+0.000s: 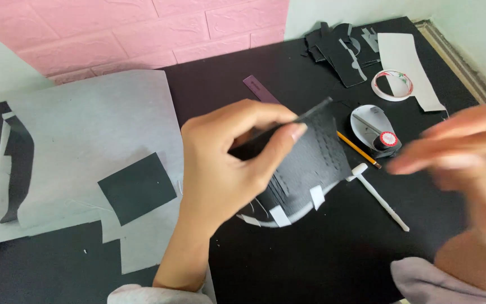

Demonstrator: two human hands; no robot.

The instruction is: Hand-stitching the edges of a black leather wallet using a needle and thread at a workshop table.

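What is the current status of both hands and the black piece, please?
Left hand pinching black slitted card, lifted off table. Right hand open, blurred, holding nothing. Pencil and white stick beside the card.

Matt black paper piece [310, 163] with white tape tabs, pinched in left hand [226, 169]. Thin matt white paper sheet [91, 124] at left edge of smooth black table [322, 253]. Glossy tape roll [392, 84] near far right corner.

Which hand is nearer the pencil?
Right. The right hand hovers just right of the pencil; the left hand pinches the black card piece to its left.
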